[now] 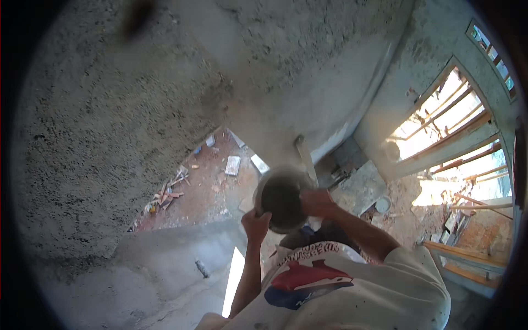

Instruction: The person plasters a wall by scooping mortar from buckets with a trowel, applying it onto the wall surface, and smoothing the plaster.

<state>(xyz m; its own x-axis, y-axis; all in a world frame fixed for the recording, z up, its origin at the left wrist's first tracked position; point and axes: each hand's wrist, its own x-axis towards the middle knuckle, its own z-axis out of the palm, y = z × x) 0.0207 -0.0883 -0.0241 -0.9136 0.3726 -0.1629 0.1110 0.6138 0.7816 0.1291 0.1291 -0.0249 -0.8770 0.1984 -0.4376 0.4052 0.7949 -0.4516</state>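
A round grey bowl (270, 177) with a dark inside sits in front of my body, over my waist. My left hand (257, 224) is closed on its near left rim, the thumb pressed over the edge. On the bowl's right side my right hand (318, 203) is closed, its fingertips at or just inside the rim. What the right fingers hold, if anything, is too blurred to make out. The bowl's contents look dark grey and cannot be told clearly. Just beyond the bowl stands a long, narrow grey bar (306, 158).
Rough grey plaster covers the wall (115, 110) at the left. Below lie pale blocks (232, 165) and scrap wood (169, 193) on reddish ground. At the right are a white bucket (382, 204), barred window openings (448, 113) and a wooden frame (467, 258).
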